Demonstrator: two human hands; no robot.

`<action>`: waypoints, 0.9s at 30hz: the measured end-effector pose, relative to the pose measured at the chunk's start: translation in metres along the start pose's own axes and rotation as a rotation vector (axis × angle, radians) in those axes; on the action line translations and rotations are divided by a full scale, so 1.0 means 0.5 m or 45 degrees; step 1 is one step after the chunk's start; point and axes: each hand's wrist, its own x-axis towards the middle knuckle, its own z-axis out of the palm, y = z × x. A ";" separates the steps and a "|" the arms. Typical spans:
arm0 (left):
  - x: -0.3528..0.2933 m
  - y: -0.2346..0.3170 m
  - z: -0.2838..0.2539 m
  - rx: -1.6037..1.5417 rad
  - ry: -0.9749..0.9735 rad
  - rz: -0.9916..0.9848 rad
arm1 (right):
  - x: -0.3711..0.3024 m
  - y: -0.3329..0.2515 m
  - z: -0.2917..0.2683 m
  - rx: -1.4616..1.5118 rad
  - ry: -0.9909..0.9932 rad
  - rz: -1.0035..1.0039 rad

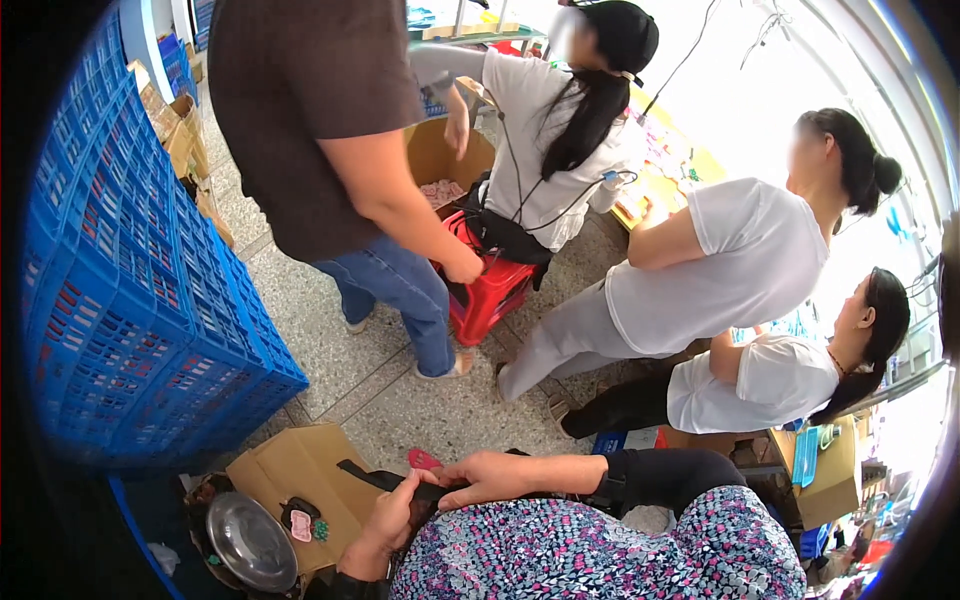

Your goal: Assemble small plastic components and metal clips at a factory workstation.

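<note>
My left hand is at the lower middle, in front of my floral top. Its fingers are closed around a black strap, whose free end sticks out to the left. My right hand reaches in from the right, its fingers bent against the left fingertips and the same black strap. Part of the strap is hidden behind both hands. Left of them, a round metal bowl sits beside an opened cardboard box. Next to the bowl lie a small pink piece and a green piece.
Tall stacked blue crates line the left side. A person in a dark shirt stands ahead by a red stool, where another person sits. Two people in pale shirts are at the right, along worktables.
</note>
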 end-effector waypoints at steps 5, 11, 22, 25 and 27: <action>0.014 0.036 -0.078 -0.046 -0.020 -0.082 | 0.073 -0.017 -0.011 0.045 -0.075 0.066; 0.009 0.078 -0.134 0.362 0.156 -0.012 | 0.146 -0.026 -0.031 0.060 -0.099 -0.024; -0.064 0.231 -0.040 0.412 0.420 0.378 | 0.253 -0.058 -0.150 -0.017 -0.348 -0.047; -0.026 0.257 -0.023 0.886 0.323 0.564 | 0.266 -0.042 -0.171 0.017 -0.365 -0.058; 0.000 0.272 -0.017 1.224 0.265 0.669 | 0.273 -0.025 -0.187 0.033 -0.354 -0.072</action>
